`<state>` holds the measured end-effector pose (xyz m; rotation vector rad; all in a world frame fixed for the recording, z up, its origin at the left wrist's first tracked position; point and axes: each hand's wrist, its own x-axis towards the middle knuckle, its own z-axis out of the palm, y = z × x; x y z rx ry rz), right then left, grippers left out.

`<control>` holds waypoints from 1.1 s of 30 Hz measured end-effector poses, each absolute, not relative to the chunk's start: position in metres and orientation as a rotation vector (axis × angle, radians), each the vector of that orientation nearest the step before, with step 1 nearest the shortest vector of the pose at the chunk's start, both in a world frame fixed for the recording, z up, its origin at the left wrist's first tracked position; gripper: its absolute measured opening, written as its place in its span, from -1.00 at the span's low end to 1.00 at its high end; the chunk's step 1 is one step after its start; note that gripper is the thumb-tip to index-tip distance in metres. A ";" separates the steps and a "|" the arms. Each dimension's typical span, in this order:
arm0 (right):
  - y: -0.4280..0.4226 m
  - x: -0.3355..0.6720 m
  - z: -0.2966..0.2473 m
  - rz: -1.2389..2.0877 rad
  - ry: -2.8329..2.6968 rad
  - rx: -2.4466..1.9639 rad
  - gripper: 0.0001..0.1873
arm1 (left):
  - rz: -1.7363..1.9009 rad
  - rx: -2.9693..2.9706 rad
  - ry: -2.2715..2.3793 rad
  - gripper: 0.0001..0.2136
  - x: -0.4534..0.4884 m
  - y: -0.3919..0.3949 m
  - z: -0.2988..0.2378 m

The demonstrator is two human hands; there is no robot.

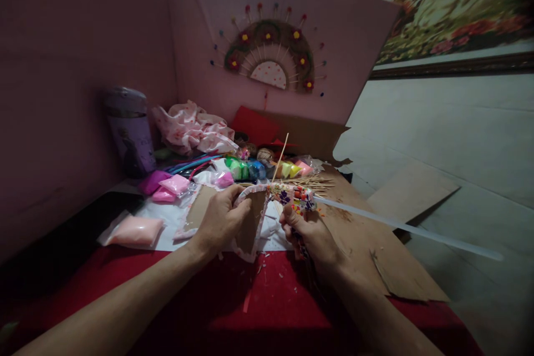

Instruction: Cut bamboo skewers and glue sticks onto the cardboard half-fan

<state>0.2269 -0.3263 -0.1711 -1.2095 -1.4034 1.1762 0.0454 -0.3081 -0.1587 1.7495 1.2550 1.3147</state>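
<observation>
My left hand [225, 219] is closed on the edge of a curved cardboard piece [252, 228] trimmed with pale fabric, which it holds tilted up above the table. My right hand [306, 233] is wrapped round the handle of a flower-patterned hot glue gun [292, 196]. A long whitish glue stick [409, 227] runs out of its back end to the right. The gun's front end is close to the piece's upper edge; I cannot tell whether they touch. A thin wooden stick [281, 156] rises slantwise just beyond the gun. Left of the piece lies another fabric-edged cardboard piece [200, 208].
Bags of coloured clay [246, 168], a bundle of thin sticks [315, 182] and crumpled pink fabric [194, 128] lie behind. A purple tumbler [131, 133] stands back left. A clay packet [136, 231] lies nearer. Cardboard [354, 245] covers the red cloth's [187, 295] right side.
</observation>
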 end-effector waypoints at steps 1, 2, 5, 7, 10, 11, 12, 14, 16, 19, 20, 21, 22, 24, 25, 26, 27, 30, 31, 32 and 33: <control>-0.327 0.227 -0.171 1.174 -1.404 -1.208 -0.43 | 1.319 1.749 1.253 -0.80 0.045 -0.308 -0.159; -0.327 0.226 -0.171 1.174 -1.407 -1.205 -0.43 | 1.322 1.749 1.248 -0.80 0.045 -0.308 -0.160; -0.327 0.226 -0.170 1.181 -1.421 -1.192 -0.44 | 1.321 1.748 1.238 -0.79 0.045 -0.307 -0.161; -0.327 0.226 -0.170 1.182 -1.429 -1.188 -0.43 | 1.324 1.742 1.242 -0.80 0.045 -0.307 -0.161; -0.327 0.226 -0.170 1.181 -1.428 -1.194 -0.42 | 1.335 1.742 1.257 -0.80 0.045 -0.307 -0.160; -0.327 0.226 -0.170 1.184 -1.426 -1.196 -0.42 | 1.336 1.747 1.262 -0.81 0.045 -0.307 -0.160; -0.327 0.226 -0.170 1.188 -1.422 -1.197 -0.42 | 1.336 1.754 1.266 -0.81 0.045 -0.307 -0.160; -0.327 0.226 -0.170 1.196 -1.415 -1.197 -0.43 | 1.331 1.767 1.268 -0.80 0.045 -0.307 -0.160; -0.328 0.225 -0.170 1.203 -1.406 -1.188 -0.43 | 1.329 1.763 1.258 -0.80 0.046 -0.307 -0.160; -0.329 0.224 -0.169 1.206 -1.393 -1.166 -0.43 | 1.327 1.724 1.251 -0.79 0.046 -0.307 -0.160; -0.328 0.224 -0.168 1.204 -1.388 -1.157 -0.44 | 1.326 1.708 1.247 -0.78 0.045 -0.307 -0.160; -0.328 0.224 -0.168 1.202 -1.383 -1.150 -0.44 | 1.321 1.693 1.243 -0.77 0.045 -0.306 -0.160; -0.328 0.224 -0.168 1.201 -1.378 -1.144 -0.44 | 1.313 1.677 1.240 -0.76 0.045 -0.306 -0.160; -0.328 0.224 -0.168 1.200 -1.368 -1.135 -0.44 | 1.297 1.643 1.240 -0.75 0.045 -0.305 -0.160; -0.328 0.224 -0.168 1.203 -1.363 -1.135 -0.44 | 1.288 1.630 1.242 -0.75 0.044 -0.305 -0.160; -0.328 0.224 -0.167 1.208 -1.359 -1.138 -0.44 | 1.280 1.620 1.244 -0.74 0.044 -0.305 -0.159; -0.328 0.224 -0.167 1.214 -1.358 -1.140 -0.44 | 1.277 1.614 1.244 -0.74 0.044 -0.305 -0.159; -0.328 0.224 -0.168 1.222 -1.389 -1.144 -0.45 | 1.280 1.630 1.235 -0.73 0.044 -0.305 -0.160; -0.327 0.224 -0.168 1.217 -1.406 -1.144 -0.46 | 1.281 1.639 1.232 -0.73 0.045 -0.305 -0.160; -0.327 0.224 -0.168 1.209 -1.421 -1.146 -0.46 | 1.285 1.648 1.230 -0.73 0.045 -0.305 -0.161; -0.327 0.224 -0.169 1.201 -1.428 -1.151 -0.46 | 1.287 1.655 1.227 -0.74 0.045 -0.305 -0.161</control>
